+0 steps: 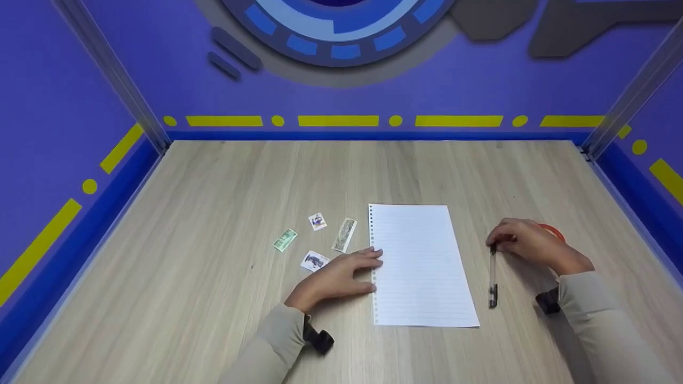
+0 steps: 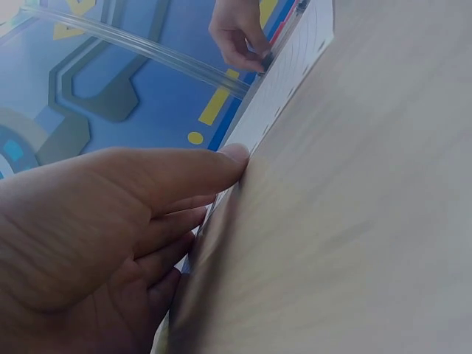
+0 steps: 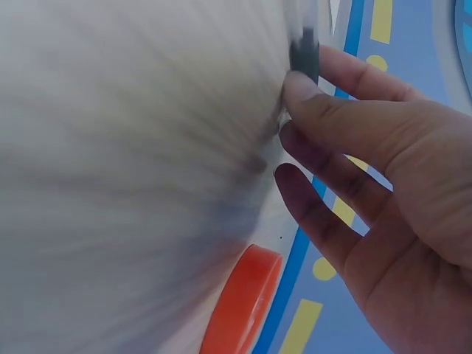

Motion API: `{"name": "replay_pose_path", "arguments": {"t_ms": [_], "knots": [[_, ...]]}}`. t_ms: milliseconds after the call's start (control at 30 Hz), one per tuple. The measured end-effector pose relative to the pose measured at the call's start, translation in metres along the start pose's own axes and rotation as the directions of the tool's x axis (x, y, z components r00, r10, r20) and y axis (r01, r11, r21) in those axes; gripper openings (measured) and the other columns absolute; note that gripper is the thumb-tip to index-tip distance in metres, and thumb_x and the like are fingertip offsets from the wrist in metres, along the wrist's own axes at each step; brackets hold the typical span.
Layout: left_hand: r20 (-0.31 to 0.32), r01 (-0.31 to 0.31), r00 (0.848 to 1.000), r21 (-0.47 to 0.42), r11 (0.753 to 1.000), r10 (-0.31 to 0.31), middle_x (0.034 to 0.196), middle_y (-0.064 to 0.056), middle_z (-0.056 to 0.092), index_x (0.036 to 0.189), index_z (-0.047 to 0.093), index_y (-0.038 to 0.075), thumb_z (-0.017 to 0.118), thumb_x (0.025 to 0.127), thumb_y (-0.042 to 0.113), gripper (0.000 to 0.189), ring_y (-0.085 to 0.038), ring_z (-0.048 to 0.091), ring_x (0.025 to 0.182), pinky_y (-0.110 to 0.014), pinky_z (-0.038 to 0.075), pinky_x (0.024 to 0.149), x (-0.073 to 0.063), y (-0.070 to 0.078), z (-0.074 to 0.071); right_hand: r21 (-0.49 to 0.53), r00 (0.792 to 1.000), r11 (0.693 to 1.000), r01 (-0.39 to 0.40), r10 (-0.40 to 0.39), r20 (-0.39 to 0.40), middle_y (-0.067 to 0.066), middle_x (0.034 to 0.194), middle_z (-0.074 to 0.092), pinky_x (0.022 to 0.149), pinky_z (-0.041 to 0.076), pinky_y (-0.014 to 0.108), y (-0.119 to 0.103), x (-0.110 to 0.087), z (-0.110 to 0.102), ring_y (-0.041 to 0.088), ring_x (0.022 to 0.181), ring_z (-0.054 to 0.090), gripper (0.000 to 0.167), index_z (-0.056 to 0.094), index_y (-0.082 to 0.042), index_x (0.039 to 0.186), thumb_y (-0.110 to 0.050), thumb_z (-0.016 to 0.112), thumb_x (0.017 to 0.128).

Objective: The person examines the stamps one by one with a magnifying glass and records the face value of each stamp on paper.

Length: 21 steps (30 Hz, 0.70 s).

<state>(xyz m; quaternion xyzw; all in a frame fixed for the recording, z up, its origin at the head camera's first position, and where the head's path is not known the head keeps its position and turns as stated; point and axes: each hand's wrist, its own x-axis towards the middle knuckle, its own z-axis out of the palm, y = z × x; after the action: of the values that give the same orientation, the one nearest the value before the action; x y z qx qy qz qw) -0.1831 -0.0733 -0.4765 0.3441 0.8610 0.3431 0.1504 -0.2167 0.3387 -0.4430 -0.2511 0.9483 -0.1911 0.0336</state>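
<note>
A sheet of lined white paper with punched holes along its left side lies on the table. My left hand rests at that holed edge, thumb and fingertips touching it with fingers loosely extended. To the right of the paper is a pen with a clear barrel and black ends. My right hand pinches the pen's far black end between thumb and index finger. In the right wrist view the pinched black end shows at the fingertips, while the other fingers are spread apart.
Several small printed stamps lie left of the paper: a green one, a long grey one and a white one among them. A red ring, like a tape roll, sits beside my right hand. Blue panels enclose the table.
</note>
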Motion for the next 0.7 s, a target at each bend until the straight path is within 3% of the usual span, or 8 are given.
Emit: {"name": "replay_pose_path", "arguments": {"t_ms": [367, 700], "knots": [[0.005, 0.008, 1.0, 0.001, 1.0, -0.008, 0.152, -0.001, 0.041, 0.135, 0.055, 0.005, 0.067, 0.088, 0.02, 0.051, -0.018, 0.03, 0.145, -0.031, 0.025, 0.12, 0.0, 0.001, 0.0, 0.031, 0.997, 0.998, 0.062, -0.063, 0.036, -0.006, 0.083, 0.063, 0.065, 0.048, 0.023, 0.006, 0.0, 0.0, 0.004, 0.076, 0.056, 0.015, 0.073, -0.016, 0.088, -0.004, 0.074, 0.079], [0.012, 0.011, 1.0, 0.004, 1.0, -0.011, 0.152, -0.001, 0.041, 0.135, 0.054, 0.005, 0.067, 0.088, 0.02, 0.051, -0.018, 0.03, 0.145, -0.032, 0.024, 0.12, 0.0, 0.001, -0.001, 0.086, 0.999, 0.996, -0.007, 0.003, 0.053, -0.006, 0.087, 0.067, 0.069, 0.048, 0.019, 0.01, -0.004, 0.002, -0.004, 0.077, 0.052, 0.01, 0.073, -0.017, 0.092, -0.011, 0.071, 0.084]]}}
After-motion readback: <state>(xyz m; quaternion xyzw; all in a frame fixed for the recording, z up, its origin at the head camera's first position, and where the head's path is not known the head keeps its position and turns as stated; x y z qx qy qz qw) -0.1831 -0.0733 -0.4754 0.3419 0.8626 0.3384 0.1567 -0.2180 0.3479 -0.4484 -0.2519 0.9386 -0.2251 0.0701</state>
